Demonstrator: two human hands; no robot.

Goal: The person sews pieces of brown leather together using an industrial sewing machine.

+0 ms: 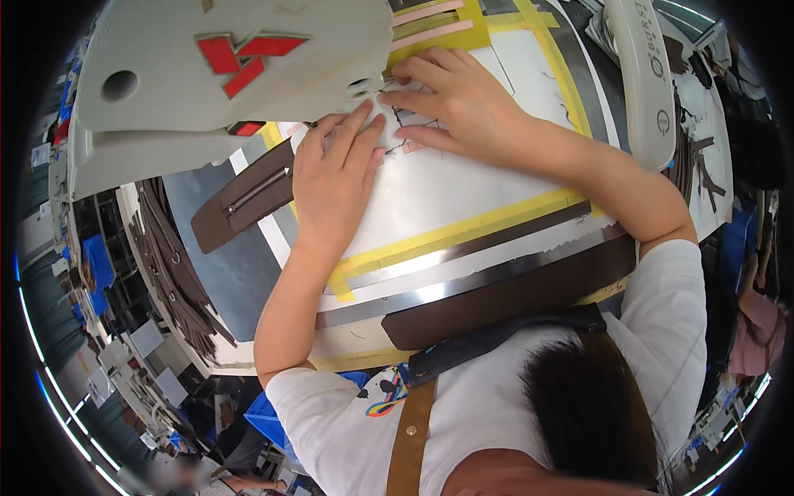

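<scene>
Both hands rest close together on a white sheet (438,198) edged with yellow tape, beside the pale grey sewing machine head (157,74). My left hand (335,169) lies with fingers stretched forward and slightly apart, its fingertips at the edge of the machine head. Across from it, my right hand (463,103) has its fingers spread and bent, with the tips touching the work around some dark lines or threads. What lies under the fingertips is partly hidden, and so is the needle area. A brown strip with a metal zipper (260,194) lies left of my left hand.
Brown straps (169,264) hang in a bundle at the table's left edge. A long brown panel (513,289) lies along the near edge, next to a metal strip (422,293). A yellow template (447,33) sits at the back. At right stands a pale machine part (641,91).
</scene>
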